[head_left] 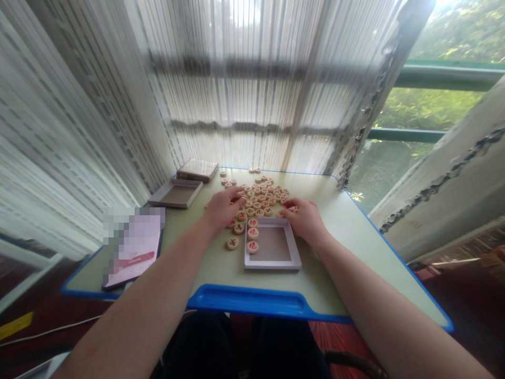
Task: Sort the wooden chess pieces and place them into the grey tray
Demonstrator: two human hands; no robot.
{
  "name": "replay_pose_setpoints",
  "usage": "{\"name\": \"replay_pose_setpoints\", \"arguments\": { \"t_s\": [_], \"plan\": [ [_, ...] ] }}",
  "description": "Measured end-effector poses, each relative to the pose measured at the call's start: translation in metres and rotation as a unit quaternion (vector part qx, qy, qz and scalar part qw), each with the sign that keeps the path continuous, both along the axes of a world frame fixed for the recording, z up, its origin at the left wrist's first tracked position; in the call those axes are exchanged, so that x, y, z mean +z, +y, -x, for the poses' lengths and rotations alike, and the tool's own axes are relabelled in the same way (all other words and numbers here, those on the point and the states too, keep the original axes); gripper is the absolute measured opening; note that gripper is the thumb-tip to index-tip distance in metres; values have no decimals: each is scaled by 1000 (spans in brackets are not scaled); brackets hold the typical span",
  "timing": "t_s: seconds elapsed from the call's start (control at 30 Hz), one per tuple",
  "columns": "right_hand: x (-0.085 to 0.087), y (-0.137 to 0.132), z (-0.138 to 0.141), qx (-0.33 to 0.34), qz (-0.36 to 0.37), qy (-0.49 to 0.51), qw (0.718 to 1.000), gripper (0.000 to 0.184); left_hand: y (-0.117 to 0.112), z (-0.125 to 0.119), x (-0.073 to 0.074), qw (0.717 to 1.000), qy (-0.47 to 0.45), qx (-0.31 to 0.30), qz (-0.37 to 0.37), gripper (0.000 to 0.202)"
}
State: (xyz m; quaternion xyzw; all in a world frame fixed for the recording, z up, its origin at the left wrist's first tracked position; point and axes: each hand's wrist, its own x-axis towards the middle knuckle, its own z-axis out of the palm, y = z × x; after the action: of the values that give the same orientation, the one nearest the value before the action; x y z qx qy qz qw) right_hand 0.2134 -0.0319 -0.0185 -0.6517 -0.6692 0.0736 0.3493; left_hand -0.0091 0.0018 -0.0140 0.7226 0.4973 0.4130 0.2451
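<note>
Round wooden Chinese chess pieces point(265, 203) with red or black characters lie in a loose pile on the table. My left hand point(224, 208) reaches over the pile's left side, thumb and fingers slightly apart, touching or just above some pieces. At the right edge of the pile is my right hand point(303, 215), its thumb and forefinger apart beside a few pieces; its other fingers are partly hidden. Between my forearms sits a shallow white box tray point(272, 266), with three red-lettered pieces point(253, 234) in a column along its left wall. One black-lettered piece point(232, 243) lies left of the tray.
Another shallow box part point(175, 202) and a flat brown box point(197, 169) are at the far left. A tablet point(136, 252) with a lit screen rests at the left edge. The pale green table point(379, 263) has a blue rim. String curtains hang behind it.
</note>
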Motion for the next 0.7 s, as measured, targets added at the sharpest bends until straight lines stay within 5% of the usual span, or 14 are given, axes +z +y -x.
{"name": "replay_pose_setpoints", "arguments": {
  "t_s": [0.13, 0.27, 0.43, 0.7],
  "plan": [
    [5, -6, 7, 36, -83, -25, 996, 22, 0, -6, 2, 976, -194, -44, 93, 47],
    [11, -15, 12, 91, -122, -16, 988, 23, -7, -10, 10, 942, -292, -76, 147, 52],
    [20, -30, 18, 221, -117, 50, 967, 28, -18, -11, 20, 921, -293, -165, 197, 57],
    [11, -28, 23, 215, -87, 39, 972, 28, -24, -13, 26, 929, -271, -164, 192, 44]
  ]
}}
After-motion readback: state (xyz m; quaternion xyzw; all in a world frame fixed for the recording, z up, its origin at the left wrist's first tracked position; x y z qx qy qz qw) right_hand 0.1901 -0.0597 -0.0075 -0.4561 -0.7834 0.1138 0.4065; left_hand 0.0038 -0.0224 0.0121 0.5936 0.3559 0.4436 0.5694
